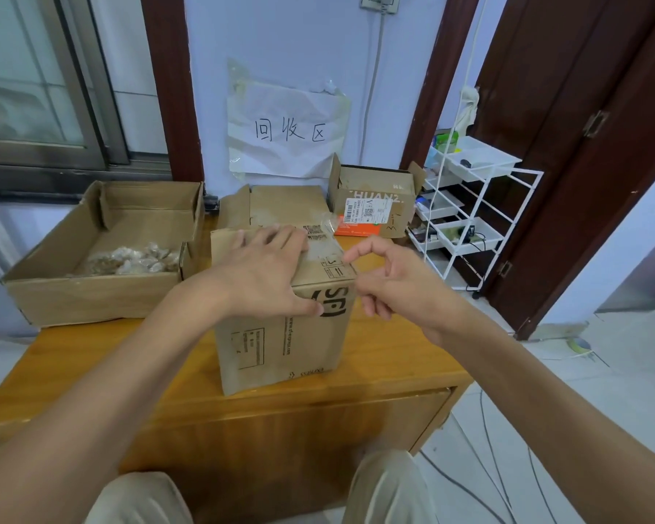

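Note:
A brown cardboard shipping box [280, 342] with black print stands on the wooden table [375, 372] in front of me. My left hand [265, 274] lies flat on its top, fingers spread, thumb over the front upper edge. A strip of clear tape [331, 230] runs across the top, its far end lifted. My right hand [386, 281] is at the box's top right corner, thumb and forefinger pinched at the tape there, the other fingers curled.
A wide open carton [103, 296] with crumpled tape scraps sits at the left. Behind the box stand an open brown carton [280, 204] and a labelled carton [371, 198]. A paper sign [288, 130] hangs on the wall. A white wire trolley [469, 206] stands at the right.

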A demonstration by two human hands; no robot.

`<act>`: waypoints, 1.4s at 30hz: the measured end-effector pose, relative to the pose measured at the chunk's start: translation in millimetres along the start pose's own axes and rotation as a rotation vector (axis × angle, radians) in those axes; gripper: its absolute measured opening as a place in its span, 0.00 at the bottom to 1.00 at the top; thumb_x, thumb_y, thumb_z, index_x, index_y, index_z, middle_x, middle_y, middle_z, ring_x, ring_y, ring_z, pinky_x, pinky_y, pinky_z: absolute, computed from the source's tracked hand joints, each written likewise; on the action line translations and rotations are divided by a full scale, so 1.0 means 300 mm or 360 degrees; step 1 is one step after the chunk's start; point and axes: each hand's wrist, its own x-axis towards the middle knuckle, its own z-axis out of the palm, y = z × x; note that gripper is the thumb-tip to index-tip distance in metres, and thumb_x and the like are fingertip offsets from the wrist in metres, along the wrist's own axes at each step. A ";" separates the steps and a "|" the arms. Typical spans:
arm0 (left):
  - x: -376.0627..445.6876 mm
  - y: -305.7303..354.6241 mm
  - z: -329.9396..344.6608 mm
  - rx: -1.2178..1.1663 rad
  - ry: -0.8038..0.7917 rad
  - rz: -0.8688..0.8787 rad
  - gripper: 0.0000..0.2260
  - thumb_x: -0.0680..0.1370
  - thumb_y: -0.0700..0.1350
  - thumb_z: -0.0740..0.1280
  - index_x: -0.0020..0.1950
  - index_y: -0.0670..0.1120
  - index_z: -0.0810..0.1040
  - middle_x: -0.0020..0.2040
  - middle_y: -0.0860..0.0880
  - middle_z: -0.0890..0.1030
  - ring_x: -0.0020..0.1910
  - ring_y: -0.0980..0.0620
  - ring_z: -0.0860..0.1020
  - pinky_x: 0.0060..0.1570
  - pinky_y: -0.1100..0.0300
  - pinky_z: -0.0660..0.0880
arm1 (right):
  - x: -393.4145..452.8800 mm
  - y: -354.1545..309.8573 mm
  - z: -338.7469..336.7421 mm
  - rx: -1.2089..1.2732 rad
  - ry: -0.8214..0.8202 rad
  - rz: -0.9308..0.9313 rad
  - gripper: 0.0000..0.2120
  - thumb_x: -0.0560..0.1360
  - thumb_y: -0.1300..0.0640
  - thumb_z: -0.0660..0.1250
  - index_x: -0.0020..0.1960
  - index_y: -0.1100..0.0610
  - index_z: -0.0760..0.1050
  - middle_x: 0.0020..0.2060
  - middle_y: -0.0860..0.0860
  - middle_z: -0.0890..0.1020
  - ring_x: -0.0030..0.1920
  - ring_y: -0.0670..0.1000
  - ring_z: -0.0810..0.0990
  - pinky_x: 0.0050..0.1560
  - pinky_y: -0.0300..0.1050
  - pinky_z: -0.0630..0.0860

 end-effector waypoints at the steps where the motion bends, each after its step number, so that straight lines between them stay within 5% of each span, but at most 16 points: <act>1: 0.000 0.003 -0.001 -0.0001 -0.0003 0.0000 0.45 0.69 0.75 0.66 0.77 0.51 0.58 0.82 0.54 0.57 0.82 0.47 0.51 0.79 0.36 0.50 | -0.001 0.006 -0.024 -0.0072 -0.0055 -0.0008 0.19 0.78 0.68 0.65 0.64 0.52 0.74 0.29 0.55 0.80 0.26 0.49 0.71 0.33 0.42 0.71; 6: -0.007 0.004 0.002 -0.0006 0.0009 -0.0002 0.45 0.69 0.76 0.66 0.77 0.52 0.58 0.81 0.54 0.57 0.81 0.47 0.52 0.79 0.36 0.51 | 0.009 0.005 -0.099 -0.0205 -0.0328 -0.0104 0.21 0.83 0.62 0.68 0.73 0.48 0.70 0.32 0.55 0.80 0.29 0.52 0.74 0.35 0.43 0.73; 9: -0.012 0.008 0.002 -0.0002 -0.0002 -0.0015 0.45 0.69 0.76 0.66 0.77 0.52 0.57 0.82 0.54 0.56 0.82 0.47 0.51 0.79 0.37 0.50 | 0.012 0.014 -0.042 -0.0436 0.0057 -0.0038 0.21 0.78 0.33 0.67 0.63 0.45 0.73 0.33 0.49 0.82 0.29 0.49 0.79 0.39 0.53 0.79; 11: -0.013 0.013 0.002 -0.0003 -0.0001 -0.0034 0.46 0.69 0.76 0.66 0.78 0.51 0.56 0.82 0.53 0.55 0.82 0.47 0.50 0.79 0.37 0.50 | 0.020 0.029 0.007 -0.0839 0.0368 -0.0044 0.26 0.74 0.23 0.62 0.56 0.45 0.71 0.32 0.48 0.83 0.29 0.45 0.81 0.38 0.53 0.81; 13: -0.016 0.017 0.004 0.0007 0.0007 -0.0039 0.47 0.69 0.77 0.64 0.79 0.51 0.55 0.83 0.53 0.54 0.82 0.47 0.50 0.79 0.37 0.51 | 0.037 0.034 0.028 -0.0957 0.0422 -0.0029 0.22 0.77 0.28 0.64 0.50 0.47 0.71 0.32 0.50 0.84 0.29 0.46 0.82 0.36 0.53 0.81; 18: -0.047 0.004 0.002 -0.0071 0.0093 0.0046 0.47 0.68 0.83 0.51 0.82 0.61 0.50 0.82 0.55 0.56 0.82 0.48 0.51 0.79 0.38 0.51 | 0.064 0.028 -0.012 -0.0233 0.0063 0.0171 0.13 0.85 0.53 0.64 0.43 0.56 0.73 0.35 0.55 0.83 0.29 0.50 0.79 0.29 0.41 0.71; 22: -0.074 -0.001 -0.020 -0.0089 0.0164 0.0176 0.40 0.67 0.82 0.47 0.78 0.70 0.61 0.83 0.55 0.58 0.81 0.49 0.54 0.80 0.46 0.51 | 0.065 0.038 -0.015 0.0194 -0.0080 0.0319 0.13 0.85 0.54 0.64 0.42 0.55 0.74 0.38 0.54 0.82 0.36 0.52 0.81 0.31 0.40 0.67; 29: -0.065 0.000 -0.026 -0.0273 0.0104 0.0238 0.30 0.73 0.75 0.59 0.75 0.72 0.66 0.83 0.60 0.48 0.83 0.52 0.45 0.81 0.43 0.49 | 0.078 0.040 -0.019 0.0059 -0.0051 0.0249 0.13 0.85 0.51 0.64 0.44 0.54 0.74 0.38 0.53 0.82 0.36 0.51 0.81 0.32 0.41 0.68; 32: -0.060 0.020 -0.037 -0.0110 0.0074 0.0245 0.27 0.77 0.71 0.60 0.77 0.71 0.64 0.83 0.61 0.44 0.83 0.52 0.39 0.81 0.40 0.44 | 0.096 0.036 -0.044 -0.0172 0.0047 0.0119 0.12 0.83 0.47 0.67 0.49 0.56 0.75 0.36 0.54 0.83 0.33 0.49 0.82 0.31 0.37 0.71; 35: -0.049 0.030 -0.052 -0.0024 0.0062 0.0255 0.25 0.79 0.70 0.60 0.76 0.72 0.63 0.83 0.63 0.44 0.82 0.51 0.36 0.80 0.40 0.38 | 0.128 0.024 -0.077 -0.0653 0.0162 -0.0098 0.12 0.79 0.44 0.72 0.56 0.47 0.73 0.36 0.50 0.84 0.34 0.44 0.83 0.40 0.47 0.78; 38: -0.042 0.042 -0.049 0.0061 0.0065 0.0270 0.24 0.80 0.70 0.58 0.77 0.71 0.64 0.83 0.62 0.44 0.82 0.50 0.35 0.79 0.41 0.35 | 0.147 -0.018 -0.087 -0.1163 0.0168 -0.0200 0.18 0.75 0.40 0.72 0.59 0.40 0.69 0.40 0.42 0.81 0.38 0.40 0.78 0.39 0.47 0.72; 42: -0.046 0.039 -0.044 0.0049 0.0087 0.0276 0.23 0.80 0.70 0.58 0.76 0.71 0.67 0.83 0.60 0.46 0.83 0.50 0.37 0.79 0.43 0.35 | 0.169 -0.104 -0.053 -0.1963 0.0114 -0.0484 0.20 0.76 0.39 0.68 0.65 0.42 0.68 0.52 0.43 0.74 0.49 0.52 0.79 0.38 0.48 0.67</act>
